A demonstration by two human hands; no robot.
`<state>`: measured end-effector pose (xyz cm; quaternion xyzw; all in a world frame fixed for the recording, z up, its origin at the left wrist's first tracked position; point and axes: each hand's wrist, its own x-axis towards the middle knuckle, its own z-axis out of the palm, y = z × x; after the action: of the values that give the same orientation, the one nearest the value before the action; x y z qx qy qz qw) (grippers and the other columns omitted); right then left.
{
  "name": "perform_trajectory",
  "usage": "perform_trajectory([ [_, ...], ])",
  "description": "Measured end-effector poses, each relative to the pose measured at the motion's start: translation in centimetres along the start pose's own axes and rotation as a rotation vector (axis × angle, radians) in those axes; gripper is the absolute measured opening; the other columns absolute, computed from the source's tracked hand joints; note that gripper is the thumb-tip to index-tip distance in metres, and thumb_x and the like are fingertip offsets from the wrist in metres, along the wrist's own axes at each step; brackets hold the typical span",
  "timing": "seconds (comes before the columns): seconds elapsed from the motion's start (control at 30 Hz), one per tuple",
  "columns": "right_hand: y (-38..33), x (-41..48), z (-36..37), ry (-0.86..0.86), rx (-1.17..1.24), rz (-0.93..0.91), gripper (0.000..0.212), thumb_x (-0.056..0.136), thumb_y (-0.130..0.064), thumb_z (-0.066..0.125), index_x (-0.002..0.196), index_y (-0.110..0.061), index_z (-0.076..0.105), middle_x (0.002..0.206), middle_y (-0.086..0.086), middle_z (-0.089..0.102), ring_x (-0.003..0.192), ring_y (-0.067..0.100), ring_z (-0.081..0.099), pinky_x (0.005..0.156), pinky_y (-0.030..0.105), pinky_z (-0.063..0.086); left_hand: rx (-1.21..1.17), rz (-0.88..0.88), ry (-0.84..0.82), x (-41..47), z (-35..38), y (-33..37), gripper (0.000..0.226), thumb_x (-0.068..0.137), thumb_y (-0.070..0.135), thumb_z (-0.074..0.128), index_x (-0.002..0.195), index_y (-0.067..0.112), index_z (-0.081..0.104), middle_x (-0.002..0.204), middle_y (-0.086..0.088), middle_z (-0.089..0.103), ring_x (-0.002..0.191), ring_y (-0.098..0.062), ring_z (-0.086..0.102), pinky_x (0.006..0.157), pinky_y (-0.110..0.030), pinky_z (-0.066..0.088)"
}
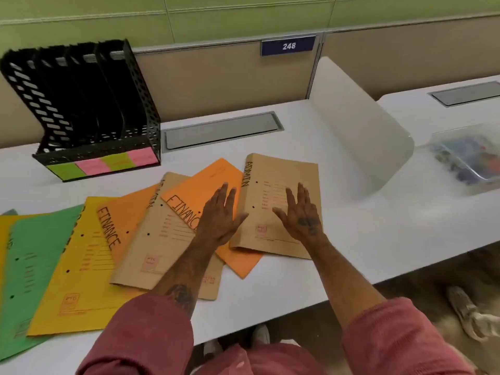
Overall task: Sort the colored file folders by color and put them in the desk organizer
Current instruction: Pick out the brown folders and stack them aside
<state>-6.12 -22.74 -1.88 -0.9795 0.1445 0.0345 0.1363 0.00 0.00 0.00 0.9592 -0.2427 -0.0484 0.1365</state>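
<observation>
Fingers [222, 194] of the left hand [217, 220] are straight and slightly spread, pointing to the far side; they pinch nothing. This hand lies over the upper orange folder [197, 185] marked FINANCE, with its thumb at the left edge of the right brown folder [273, 185] marked ADMIN. The right hand [304, 216] has the same shape, fingers straight and a little apart, palm down over the right brown folder. Whether it presses or only hovers just above, I cannot tell.

All folders lie fanned on the white desk [351, 239], overlapping one another. From right to left come the right brown folder, the upper orange folder partly under it, a second brown folder [159, 244], a second orange folder [130, 212] also marked FINANCE, a yellow folder [81, 280] and a green folder [32, 266] at the near left.

The black desk organizer [89, 104] stands at the far left of the desk, well apart from both hands, with green and pink sticky notes [102, 165] on its front lip. At the right stand a white divider [359, 136] and, beyond it, a clear box [465, 158] holding small coloured things.
</observation>
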Motion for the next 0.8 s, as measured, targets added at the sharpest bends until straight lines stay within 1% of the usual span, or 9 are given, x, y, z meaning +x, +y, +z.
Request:
perform_trajectory([
  [0.17,3.4,0.4,1.5,-0.119,0.046,0.172,0.074,0.094,-0.066,0.036,0.152,-0.023,0.02,0.165,0.013,-0.01,0.151,0.036,-0.006,0.116,0.061,0.016,-0.007,-0.099,-0.194,2.0,2.2,1.9,0.082,0.096,0.061,0.042,0.157,0.014,0.012,0.166,-0.01,-0.002,0.152,-0.03,0.005,0.118,-0.049,0.023],
  [0.27,4.9,0.3,2.3,-0.162,0.071,0.237,0.078,0.094,-0.069,0.032,0.154,-0.023,0.014,0.164,0.015,-0.012,0.151,0.036,-0.007,0.117,0.06,0.014,-0.112,-0.206,-0.255,3.2,3.4,2.5,0.086,0.094,0.062,0.046,0.157,0.015,0.011,0.166,-0.01,0.001,0.151,-0.031,0.007,0.116,-0.05,0.027],
  [0.37,5.4,0.2,2.8,-0.205,0.092,0.255,0.084,0.093,-0.07,0.028,0.157,-0.021,0.005,0.164,0.017,-0.006,0.151,0.034,-0.002,0.119,0.056,0.017,-0.237,-0.278,-0.245,3.9,3.9,3.7,0.089,0.093,0.06,0.052,0.158,0.016,0.01,0.166,-0.009,0.005,0.15,-0.03,0.01,0.115,-0.051,0.029],
  [0.43,5.3,0.2,3.0,-0.207,0.099,0.253,0.086,0.093,-0.072,0.028,0.158,-0.022,0.003,0.164,0.016,-0.004,0.152,0.033,0.0,0.119,0.052,0.018,-0.353,-0.346,-0.237,4.3,4.4,4.1,0.091,0.089,0.059,0.058,0.156,0.017,0.014,0.163,-0.009,0.018,0.147,-0.031,0.022,0.115,-0.051,0.032],
  [0.5,5.1,0.2,3.1,-0.202,0.102,0.257,0.087,0.092,-0.074,0.027,0.157,-0.022,0.001,0.165,0.015,-0.004,0.152,0.033,-0.001,0.118,0.051,0.019,-0.5,-0.434,-0.206,4.9,5.4,3.7,0.099,0.074,0.067,0.064,0.152,0.022,0.022,0.153,-0.007,0.038,0.138,-0.03,0.04,0.109,-0.051,0.04],
  [0.57,5.0,0.2,3.2,-0.211,0.102,0.267,0.088,0.091,-0.075,0.026,0.157,-0.023,0.0,0.165,0.014,-0.005,0.152,0.033,-0.001,0.118,0.051,0.021,-0.687,-0.515,-0.148,5.6,6.2,3.5,0.105,0.061,0.07,0.066,0.148,0.025,0.028,0.144,-0.004,0.048,0.131,-0.028,0.049,0.103,-0.05,0.047],
  [0.67,4.9,0.1,2.9,-0.22,0.107,0.277,0.089,0.09,-0.077,0.023,0.157,-0.024,-0.002,0.165,0.012,-0.006,0.152,0.033,0.0,0.116,0.052,0.025,-0.883,-0.631,-0.089,6.2,4.6,4.1,0.1,0.074,0.045,0.08,0.152,0.016,0.025,0.145,-0.008,0.04,0.129,-0.03,0.049,0.102,-0.046,0.048],
  [0.73,4.8,-0.1,2.7,-0.211,0.138,0.276,0.09,0.089,-0.078,0.021,0.157,-0.024,0.0,0.165,0.012,-0.004,0.152,0.032,0.002,0.115,0.052,0.027,-0.96,-0.716,-0.082,6.7,3.9,3.8,0.1,0.066,0.045,0.087,0.147,0.01,0.04,0.142,-0.007,0.041,0.123,-0.03,0.054,0.097,-0.046,0.053],
  [0.8,4.6,-0.1,2.5,-0.216,0.16,0.265,0.09,0.088,-0.079,0.02,0.157,-0.024,0.002,0.165,0.012,-0.002,0.151,0.031,0.005,0.115,0.051,0.028,-1.076,-0.739,-0.114,6.9,3.8,3.0,0.085,0.051,0.051,0.093,0.12,0.01,0.066,0.128,-0.007,0.063,0.103,-0.029,0.069,0.083,-0.048,0.06],
])
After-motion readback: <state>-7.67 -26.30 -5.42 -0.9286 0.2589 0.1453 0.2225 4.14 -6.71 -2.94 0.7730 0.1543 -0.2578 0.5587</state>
